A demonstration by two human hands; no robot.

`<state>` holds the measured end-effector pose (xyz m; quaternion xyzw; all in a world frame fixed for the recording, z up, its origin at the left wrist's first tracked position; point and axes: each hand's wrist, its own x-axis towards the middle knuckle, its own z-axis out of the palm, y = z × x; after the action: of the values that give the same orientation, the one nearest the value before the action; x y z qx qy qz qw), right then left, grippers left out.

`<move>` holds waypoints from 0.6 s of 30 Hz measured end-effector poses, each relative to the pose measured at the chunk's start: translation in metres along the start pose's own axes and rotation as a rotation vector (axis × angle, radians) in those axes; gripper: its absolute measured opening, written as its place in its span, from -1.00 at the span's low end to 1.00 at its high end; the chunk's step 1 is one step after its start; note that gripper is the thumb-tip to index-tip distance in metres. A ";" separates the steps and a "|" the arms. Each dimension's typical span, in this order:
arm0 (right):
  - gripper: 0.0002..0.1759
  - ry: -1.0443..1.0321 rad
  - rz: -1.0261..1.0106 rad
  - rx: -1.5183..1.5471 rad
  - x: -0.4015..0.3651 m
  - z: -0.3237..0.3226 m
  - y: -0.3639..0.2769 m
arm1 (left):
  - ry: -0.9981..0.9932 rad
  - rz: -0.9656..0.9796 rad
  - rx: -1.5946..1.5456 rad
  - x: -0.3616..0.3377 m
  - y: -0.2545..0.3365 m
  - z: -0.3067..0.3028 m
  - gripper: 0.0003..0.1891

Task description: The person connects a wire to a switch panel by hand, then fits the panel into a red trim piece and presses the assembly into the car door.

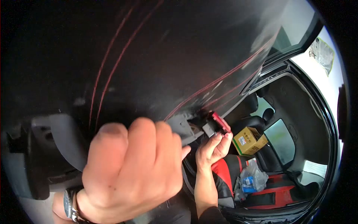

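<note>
Close to the camera, my left hand (130, 171) is curled into a fist in front of the lower edge of a black door panel (167, 48) with red stitching. A watch (69, 205) is on its wrist. Whatever its fingers grip is hidden behind the knuckles. Farther off, my right hand (214, 149) pinches a small red part (220, 122) with a light grey block on its side. That part is held beside an opening in a grey bracket (184, 127) at the panel's edge, where some wiring shows.
Through the door opening, a yellow cardboard box (248, 141) stands open among black-and-red car seats (274, 198). A clear plastic bag (257, 177) with something blue inside lies nearby. The door window frame (298, 52) is at upper right, and a grey curved trim piece (65, 138) at left.
</note>
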<state>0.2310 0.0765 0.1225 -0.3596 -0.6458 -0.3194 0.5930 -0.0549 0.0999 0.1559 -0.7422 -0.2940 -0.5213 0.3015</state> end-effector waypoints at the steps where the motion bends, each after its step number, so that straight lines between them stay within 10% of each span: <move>1: -0.57 -0.010 -0.062 0.000 0.003 0.001 0.002 | -0.037 0.002 -0.011 -0.001 -0.001 -0.001 -0.61; 18: -0.60 -0.424 -0.187 -0.110 0.045 -0.015 -0.015 | -0.094 -0.019 -0.054 0.005 0.001 -0.008 -0.54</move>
<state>0.2245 0.0596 0.1685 -0.3891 -0.7679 -0.3249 0.3916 -0.0576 0.0934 0.1627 -0.7711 -0.3007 -0.4963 0.2621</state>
